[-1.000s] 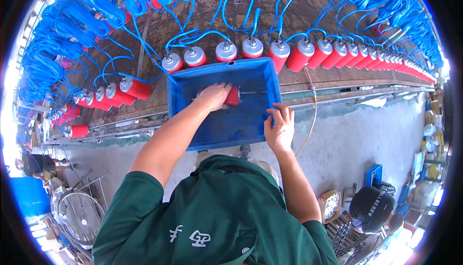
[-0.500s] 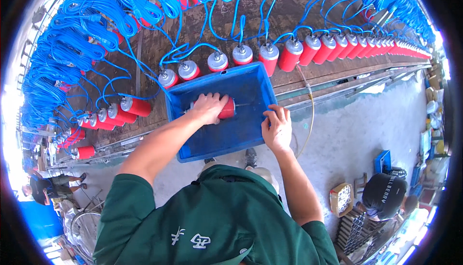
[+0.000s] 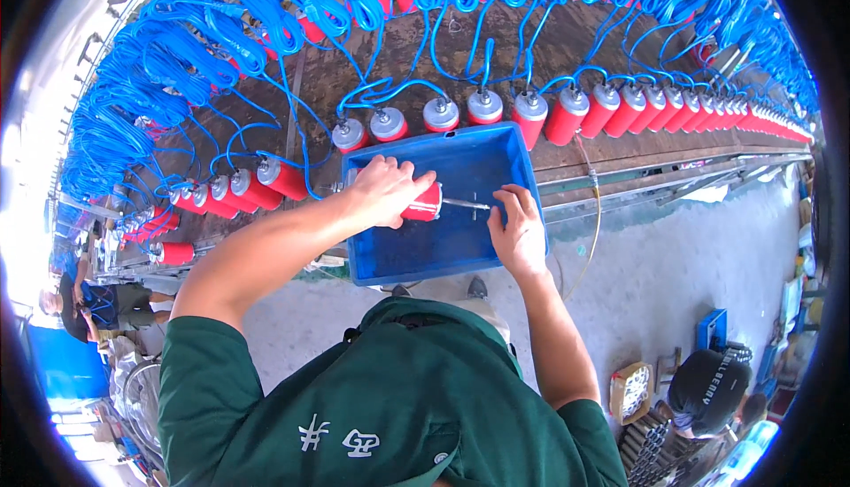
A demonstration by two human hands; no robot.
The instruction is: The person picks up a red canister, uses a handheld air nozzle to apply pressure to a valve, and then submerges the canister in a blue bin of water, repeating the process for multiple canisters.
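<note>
In the blue plastic bin (image 3: pixel 390 266) in front of me, my left hand (image 3: pixel 390 190) is wrapped over a red cylinder (image 3: pixel 426 204) lying on its side. A thin metal rod (image 3: pixel 465 204) sticks out of its right end. The cylinder's left part is mostly hidden under my fingers. My right hand (image 3: pixel 518 232) hovers at the bin's right side, thumb and fingers parted, close to the rod's free tip; whether it touches the rod is hard to tell.
Behind the bin, a curved row of red cylinders (image 3: pixel 567 115) with silver caps stands on a brown table (image 3: pixel 443 49), joined to coiled blue cables (image 3: pixel 190 53). A thin yellowish hose (image 3: pixel 596 212) hangs off the table edge. People work at far left (image 3: pixel 115 301) and lower right (image 3: pixel 708 390).
My right hand has moved from the bin's right rim inward toward the rod tip. The rod shows more plainly now. My left hand still grips the cylinder, and the whole view has shifted.
</note>
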